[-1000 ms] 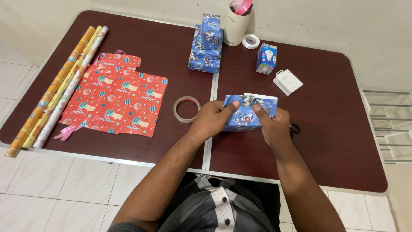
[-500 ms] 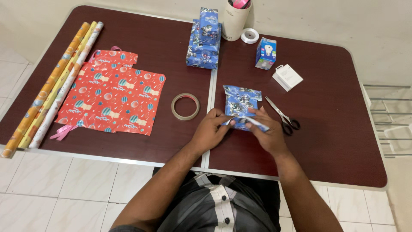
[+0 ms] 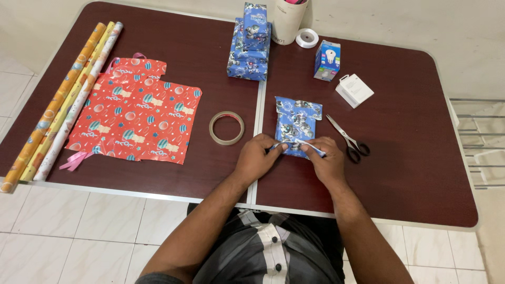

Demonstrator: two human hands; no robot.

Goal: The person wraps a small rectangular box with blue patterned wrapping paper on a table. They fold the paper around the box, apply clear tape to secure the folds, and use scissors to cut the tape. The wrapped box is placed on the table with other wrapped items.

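Two hands work at the near edge of a dark brown folding table (image 3: 158,31), just right of its centre seam. Largest on it, a red patterned sheet (image 3: 137,115) lies flat toward the left edge, with three paper rolls (image 3: 63,100) beside it along that edge. A stack of blue wrapped boxes (image 3: 250,44) stands at the far edge by the seam, and next to it a cream cup (image 3: 288,21) holds pink items, too cropped to identify. The blue parcel (image 3: 297,118), partly wrapped, lies directly beyond the hands with its long axis running away from the person; both hands reach its near end about equally. The left hand (image 3: 256,158) pinches the near left corner of the wrap, and the right hand (image 3: 326,160) pinches the near right flap, fingers closed on the paper. Scissors (image 3: 350,139) lie just right of the parcel, closest to the right hand. A tape ring (image 3: 226,128) lies left of the seam, nearer the left hand. A small blue carton (image 3: 326,59), a white box (image 3: 354,90) and a white tape roll (image 3: 306,38) sit toward the far right.
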